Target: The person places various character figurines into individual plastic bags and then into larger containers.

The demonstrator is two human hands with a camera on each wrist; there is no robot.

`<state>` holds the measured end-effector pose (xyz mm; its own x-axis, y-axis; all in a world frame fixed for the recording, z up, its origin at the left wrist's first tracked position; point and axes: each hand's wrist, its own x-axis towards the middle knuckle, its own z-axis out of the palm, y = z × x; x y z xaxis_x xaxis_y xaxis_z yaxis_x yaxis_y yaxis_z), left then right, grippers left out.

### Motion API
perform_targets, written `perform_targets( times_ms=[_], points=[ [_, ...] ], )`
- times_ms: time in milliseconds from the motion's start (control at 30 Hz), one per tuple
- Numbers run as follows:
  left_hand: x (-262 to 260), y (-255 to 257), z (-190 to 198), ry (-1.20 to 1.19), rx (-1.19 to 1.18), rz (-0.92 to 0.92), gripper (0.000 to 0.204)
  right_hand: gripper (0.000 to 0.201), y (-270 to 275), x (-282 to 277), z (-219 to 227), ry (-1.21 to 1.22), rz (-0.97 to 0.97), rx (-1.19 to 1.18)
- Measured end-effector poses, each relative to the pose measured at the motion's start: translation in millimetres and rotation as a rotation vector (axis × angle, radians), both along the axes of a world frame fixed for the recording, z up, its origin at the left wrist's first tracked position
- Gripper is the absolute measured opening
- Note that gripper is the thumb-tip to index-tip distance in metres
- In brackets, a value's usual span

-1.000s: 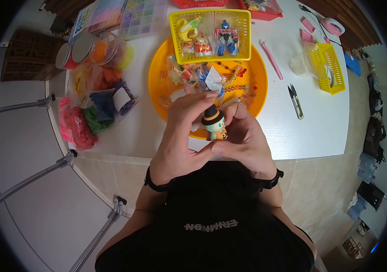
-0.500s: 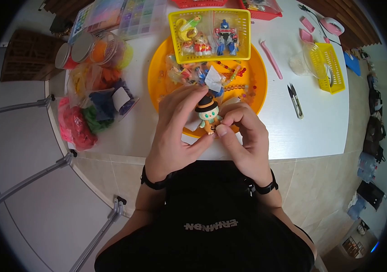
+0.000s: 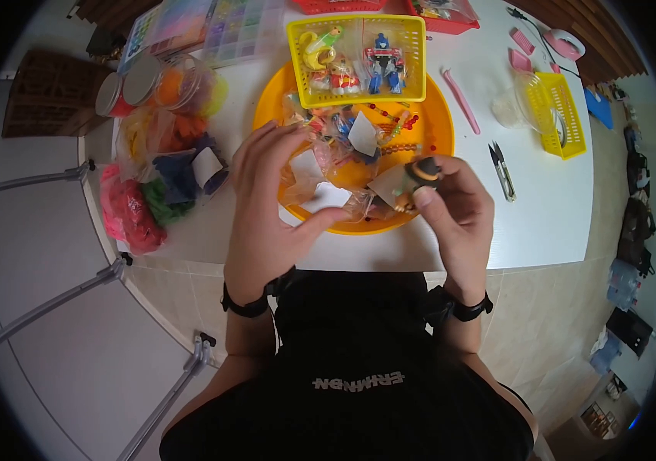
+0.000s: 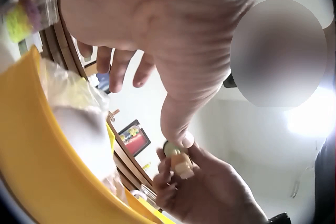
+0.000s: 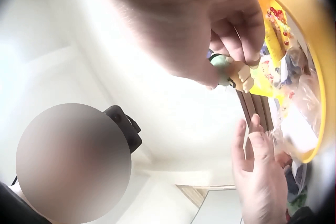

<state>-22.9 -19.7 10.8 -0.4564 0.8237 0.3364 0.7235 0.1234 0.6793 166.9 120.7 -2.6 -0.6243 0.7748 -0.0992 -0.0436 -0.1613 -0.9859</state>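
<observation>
A small toy figurine with a black pointed hat and orange clothes (image 3: 420, 174) is pinched between the thumb and fingers of my right hand (image 3: 458, 211), over the right front of the round orange tray (image 3: 445, 115). In the right wrist view the figurine (image 5: 231, 71) shows its green and orange body, its hat mostly hidden by the hand. My left hand (image 3: 262, 207) holds nothing, fingers spread and thumb apart, over the tray's left front edge. Between the hands, clear plastic bags and white paper pieces (image 3: 325, 197) lie in the tray.
A yellow basket (image 3: 357, 100) with bagged toys sits on the tray's far side, near beaded strings (image 3: 401, 149). Thread snips (image 3: 501, 172) and a pink pen-like tool (image 3: 462, 101) lie to the right. Jars (image 3: 143, 80) and bags of coloured material (image 3: 132, 215) stand left.
The two hands have moved apart. My left hand has come off the figurine and gone left, while the right hand has carried it rightward and turned it.
</observation>
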Motion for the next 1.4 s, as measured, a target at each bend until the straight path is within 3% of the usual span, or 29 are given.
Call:
perform_targets(
  times_ms=[167,367,467,533,667,733,900,1100,1200,1300,1400],
  points=[
    [-10.7,-4.5,-8.9,0.107,-0.106,-0.025,0.042,0.032,6.7,-2.6,6.0,0.014,-0.021,0.030],
    [-10.5,-6.8,-25.7,0.022,0.000,0.002,0.020,0.034,5.8,-4.7,3.2,0.027,-0.002,0.033],
    [5.2,-8.7,-36.3,-0.676,0.264,0.218,0.011,0.034,2.5,-5.3,8.5,0.109,0.010,-0.036],
    [10.9,-4.9,-26.7,-0.710,0.293,0.271,0.009,0.035,1.2,-6.2,10.5,0.228,0.027,-0.116],
    [16.2,-2.0,-24.0,-0.812,0.311,0.325,0.009,0.038,2.8,-3.6,4.0,0.354,0.145,-0.060],
    [17.2,-3.9,-21.9,-0.948,0.258,0.270,0.009,0.043,3.2,-2.8,4.8,0.393,0.232,-0.005],
    [26.3,4.4,-14.9,-1.241,0.162,0.196,0.008,0.050,-1.5,-5.2,13.3,0.446,0.220,0.092],
    [30.1,3.9,-8.8,-1.292,-0.012,0.028,0.017,0.048,3.5,-11.6,13.9,0.487,0.297,0.190],
    [24.9,-1.4,11.5,-1.595,-0.068,-0.184,0.034,0.049,2.1,-4.9,10.2,0.389,0.322,0.104],
    [21.3,-14.0,-0.1,-1.572,-0.065,-0.421,0.059,0.049,0.2,-11.2,14.4,0.383,0.301,0.080],
    [26.1,-12.6,-8.4,-1.387,-0.003,-0.601,0.066,0.046,-0.6,-10.5,18.2,0.377,0.346,-0.017]
  ],
)
